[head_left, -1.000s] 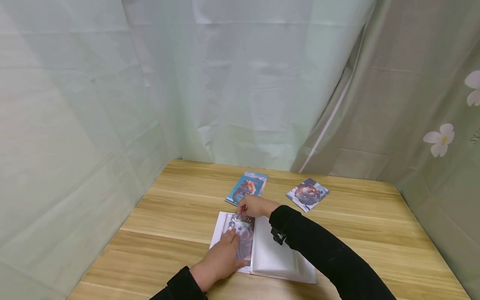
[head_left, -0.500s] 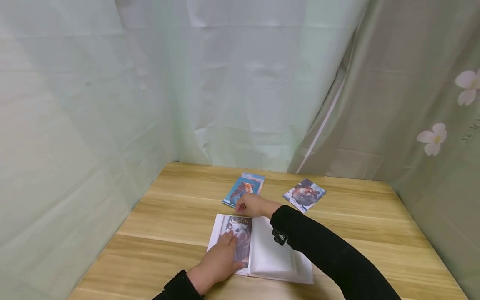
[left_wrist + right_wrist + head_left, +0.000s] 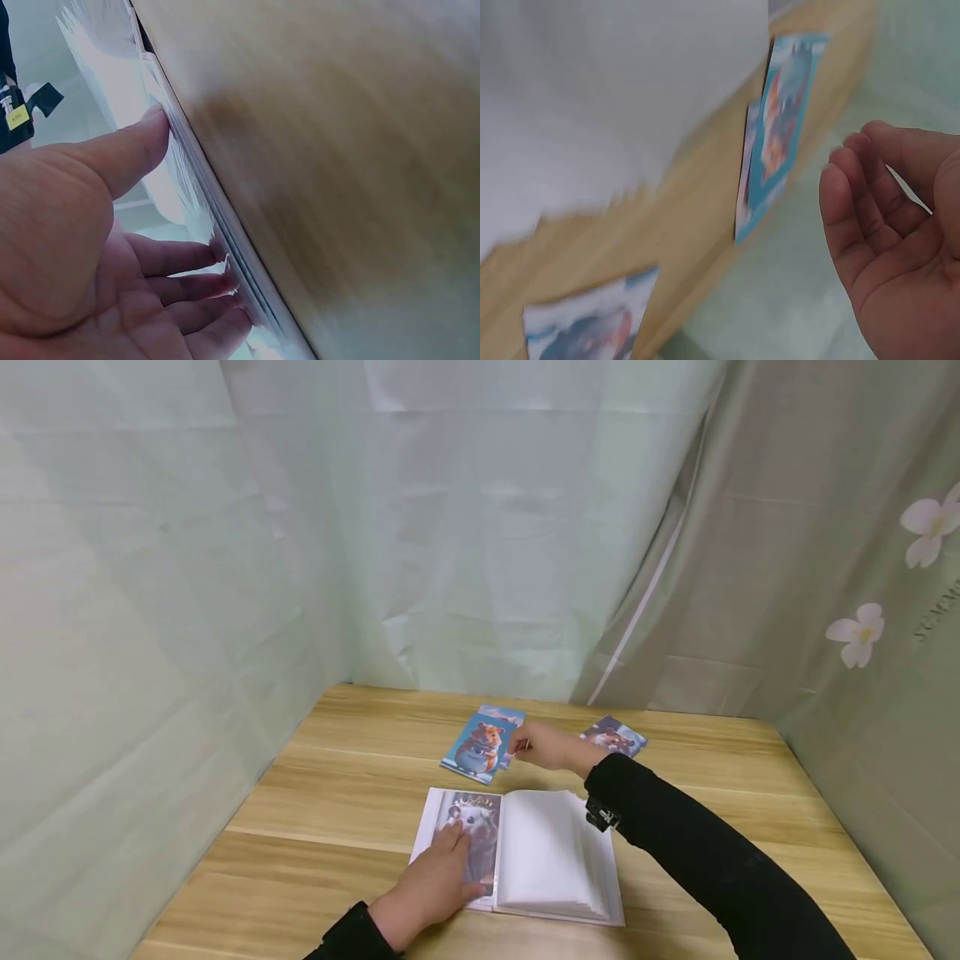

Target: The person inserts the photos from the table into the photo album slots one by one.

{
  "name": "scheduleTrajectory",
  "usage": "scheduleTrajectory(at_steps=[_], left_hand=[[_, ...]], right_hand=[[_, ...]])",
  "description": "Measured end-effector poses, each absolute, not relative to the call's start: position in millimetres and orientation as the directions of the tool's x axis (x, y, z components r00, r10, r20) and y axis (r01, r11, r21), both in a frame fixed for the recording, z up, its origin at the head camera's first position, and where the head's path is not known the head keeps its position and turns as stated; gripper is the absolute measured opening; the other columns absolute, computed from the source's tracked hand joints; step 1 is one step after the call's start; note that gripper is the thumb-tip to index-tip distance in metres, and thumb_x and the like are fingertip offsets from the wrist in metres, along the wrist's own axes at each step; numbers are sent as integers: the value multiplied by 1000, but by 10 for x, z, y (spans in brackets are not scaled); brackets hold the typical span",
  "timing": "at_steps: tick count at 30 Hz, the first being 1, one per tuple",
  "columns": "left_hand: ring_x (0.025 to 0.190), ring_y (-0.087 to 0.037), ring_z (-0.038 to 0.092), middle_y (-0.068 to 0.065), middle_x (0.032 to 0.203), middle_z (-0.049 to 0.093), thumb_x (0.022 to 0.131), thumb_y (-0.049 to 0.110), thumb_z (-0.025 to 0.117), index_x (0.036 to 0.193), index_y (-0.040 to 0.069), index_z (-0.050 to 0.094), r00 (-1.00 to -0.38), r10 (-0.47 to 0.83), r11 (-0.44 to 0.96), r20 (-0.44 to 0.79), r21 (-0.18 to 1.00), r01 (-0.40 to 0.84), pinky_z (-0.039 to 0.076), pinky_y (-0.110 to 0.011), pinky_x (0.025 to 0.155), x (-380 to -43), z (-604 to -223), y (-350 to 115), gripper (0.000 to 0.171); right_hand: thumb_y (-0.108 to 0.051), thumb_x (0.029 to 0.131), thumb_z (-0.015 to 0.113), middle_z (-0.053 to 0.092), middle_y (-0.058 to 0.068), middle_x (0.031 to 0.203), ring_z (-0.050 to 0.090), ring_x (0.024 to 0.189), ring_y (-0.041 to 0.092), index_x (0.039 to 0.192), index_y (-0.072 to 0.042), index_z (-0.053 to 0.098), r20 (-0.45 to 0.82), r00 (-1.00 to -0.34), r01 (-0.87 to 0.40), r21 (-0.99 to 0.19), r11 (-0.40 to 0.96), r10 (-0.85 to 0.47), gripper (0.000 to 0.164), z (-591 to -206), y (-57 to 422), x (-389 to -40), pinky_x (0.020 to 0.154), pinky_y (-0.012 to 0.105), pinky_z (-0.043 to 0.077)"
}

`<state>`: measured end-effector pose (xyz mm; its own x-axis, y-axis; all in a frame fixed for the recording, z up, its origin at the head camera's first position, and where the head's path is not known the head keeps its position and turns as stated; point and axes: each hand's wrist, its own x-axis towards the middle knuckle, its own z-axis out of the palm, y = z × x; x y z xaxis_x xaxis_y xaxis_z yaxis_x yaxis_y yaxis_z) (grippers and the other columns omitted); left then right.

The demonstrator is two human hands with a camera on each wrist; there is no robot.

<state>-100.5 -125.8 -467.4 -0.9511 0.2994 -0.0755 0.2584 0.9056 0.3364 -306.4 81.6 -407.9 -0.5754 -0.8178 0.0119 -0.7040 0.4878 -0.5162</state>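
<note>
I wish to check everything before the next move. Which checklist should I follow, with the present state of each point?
1. Album open: ok.
2. Left hand resting on the album's left side: ok.
3. Right hand free of cards: ok.
4. Blue card separate from others: not ok, it overlaps another card.
5. Grey animal picture fully seated: cannot tell, left hand covers part.

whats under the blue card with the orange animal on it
A second card sticks out from under the blue card, showing a pale blue and pinkish strip. The rest of its picture is covered, and whether more cards lie beneath can't be told.
</note>
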Motion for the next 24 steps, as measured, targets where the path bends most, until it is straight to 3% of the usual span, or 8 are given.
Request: scheduleTrajectory(at_steps=[12,18,24], left_hand=[[139,-45,38,-34,149,38,84,43,77,139,-15,46,-956,279,915,-87,325,238,39,-52,109,-958,-4637,-1280,86],[139,-44,39,-32,149,40,83,43,78,138,-14,48,-958,269,917,-96,332,224,42,-52,107,-951,-4635,-1275,85],[139,-42,40,-31,149,41,82,45,79,139,-13,48,-962,254,920,-98,330,209,45,-52,105,-924,-4652,-1276,86]], right_hand=[[-2,92,67,73,8,92,69,89,25,100,-2,74,76,-777,-587,-447,675,-625,10,-3972,1519,-3377,81,40,56],[-3,92,66,70,12,90,65,85,26,99,3,72,72,-853,-490,-455,743,-518,11,-4097,1859,-3514,80,43,55],[-1,91,65,69,17,90,64,82,28,100,11,69,33,-885,-422,-475,772,-464,15,-4246,2087,-3574,76,45,55]])
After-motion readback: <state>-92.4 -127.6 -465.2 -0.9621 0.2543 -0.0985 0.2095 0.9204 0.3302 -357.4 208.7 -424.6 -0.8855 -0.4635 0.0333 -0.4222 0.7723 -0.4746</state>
